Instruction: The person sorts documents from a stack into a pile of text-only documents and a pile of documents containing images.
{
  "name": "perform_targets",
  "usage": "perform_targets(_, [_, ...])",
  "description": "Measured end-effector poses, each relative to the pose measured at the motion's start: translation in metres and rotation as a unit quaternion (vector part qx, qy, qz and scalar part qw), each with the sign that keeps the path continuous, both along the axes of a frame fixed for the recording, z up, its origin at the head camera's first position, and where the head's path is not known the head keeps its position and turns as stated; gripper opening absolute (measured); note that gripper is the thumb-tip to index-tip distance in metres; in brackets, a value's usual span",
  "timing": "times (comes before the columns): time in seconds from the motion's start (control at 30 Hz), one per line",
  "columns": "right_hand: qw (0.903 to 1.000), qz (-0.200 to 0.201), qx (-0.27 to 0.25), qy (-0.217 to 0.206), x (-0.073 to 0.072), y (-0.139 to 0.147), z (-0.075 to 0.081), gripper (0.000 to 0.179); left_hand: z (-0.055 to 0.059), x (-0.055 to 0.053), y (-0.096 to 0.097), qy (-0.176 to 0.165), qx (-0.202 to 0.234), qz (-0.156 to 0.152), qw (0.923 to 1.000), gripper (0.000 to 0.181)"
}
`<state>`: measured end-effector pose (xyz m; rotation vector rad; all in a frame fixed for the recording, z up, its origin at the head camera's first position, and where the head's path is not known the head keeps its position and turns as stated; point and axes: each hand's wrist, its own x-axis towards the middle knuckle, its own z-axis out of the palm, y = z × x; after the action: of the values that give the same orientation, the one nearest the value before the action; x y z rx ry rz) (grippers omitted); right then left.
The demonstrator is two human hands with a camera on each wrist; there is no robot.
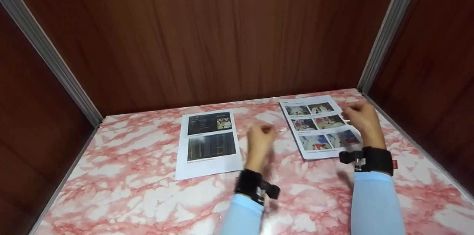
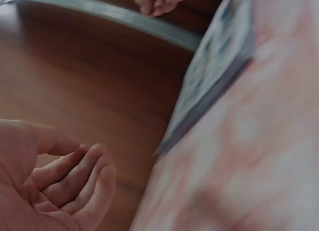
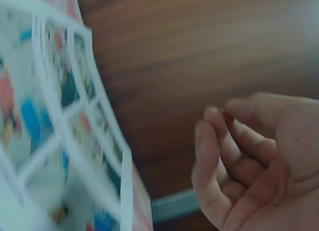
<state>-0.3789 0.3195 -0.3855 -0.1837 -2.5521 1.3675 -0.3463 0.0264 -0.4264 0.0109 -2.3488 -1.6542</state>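
My left hand (image 1: 260,138) hangs over the table between two lots of printed paper. In the left wrist view its fingers (image 2: 79,186) are loosely curled with nothing in them. To its left lies a printed sheet (image 1: 181,168) with two dark pictures. A stack of printed sheets (image 1: 309,155), showing several small photos, lies to its right. Beside the right edge of this stack is my right hand (image 1: 363,120), its wrist raised. The right wrist view shows its fingers (image 3: 207,176) loosely bent, the thumb close to the index fingertip, holding nothing.
The table (image 1: 122,183) has a red and white marbled top. Brown wood-look panels (image 1: 222,35) close it in at the back and sides, with metal posts (image 1: 389,27) at the corners. Black camera bands (image 1: 377,161) sit on both wrists over light blue sleeves.
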Motion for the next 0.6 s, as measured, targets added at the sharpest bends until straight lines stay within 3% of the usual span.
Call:
perform_targets(0.13, [0.9944,-0.049,0.094,0.0,0.005,0.023,-0.014,0.033,-0.025,0.006,0.038,-0.041,0.005,-0.047,0.998,0.021])
perform_targets(0.23, [0.9884,-0.065,0.135,-0.028,0.01,0.036,-0.025,0.033,-0.037,0.014,0.058,-0.055,-0.014,-0.081,0.9951,0.029])
perform_targets(0.4, [0.983,-0.07,0.139,-0.097,0.012,0.041,-0.038,0.044,-0.04,0.02,0.066,-0.05,-0.057,-0.094,0.9927,0.033])
perform_targets(0.6, [0.9726,-0.071,0.149,-0.164,0.007,0.032,-0.042,0.056,-0.035,0.023,0.063,-0.085,-0.079,-0.156,0.981,0.034])
